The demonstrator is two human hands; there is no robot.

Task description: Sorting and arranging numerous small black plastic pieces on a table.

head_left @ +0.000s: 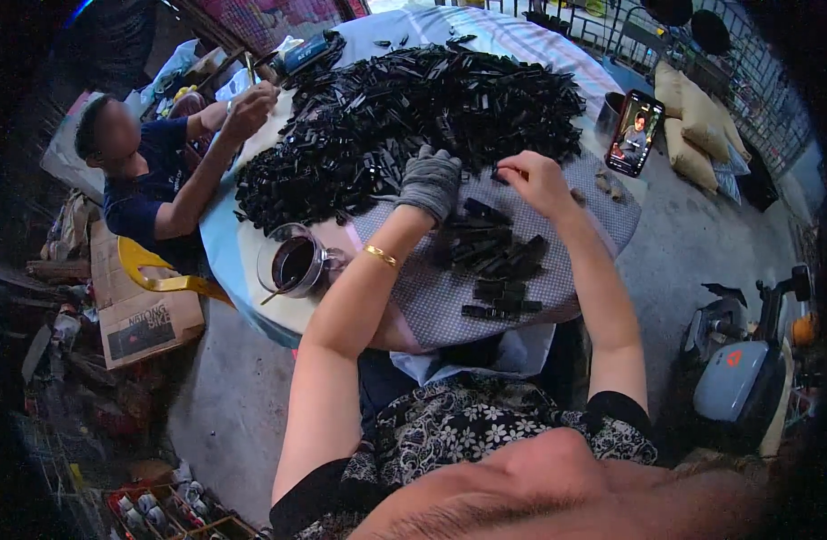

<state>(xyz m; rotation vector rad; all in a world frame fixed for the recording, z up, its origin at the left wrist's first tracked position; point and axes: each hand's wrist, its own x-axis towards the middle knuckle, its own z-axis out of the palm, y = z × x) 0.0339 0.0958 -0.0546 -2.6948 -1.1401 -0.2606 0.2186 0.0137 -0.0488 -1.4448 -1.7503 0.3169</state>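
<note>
A large heap of small black rectangular pieces [449, 90] covers the far half of the round table. My left hand [429, 184], in a grey knitted glove, is closed at the heap's near edge; what its fingers hold, if anything, is hidden. Bare and to the right of it, my right hand [538, 184] pinches one small black piece [499, 175] between thumb and fingertips. Below both hands, a smaller group of black pieces [485, 252] lies on the checked cloth [422, 297]. Nearest me, several of them sit side by side in short rows [502, 301].
Left of my forearm stands a glass mug [292, 261] of dark liquid with a thin stick in it. A co-worker [152, 171] sits at the left, hands raised by the heap. A phone [634, 133] stands upright at the right edge, near stacked sacks [697, 117].
</note>
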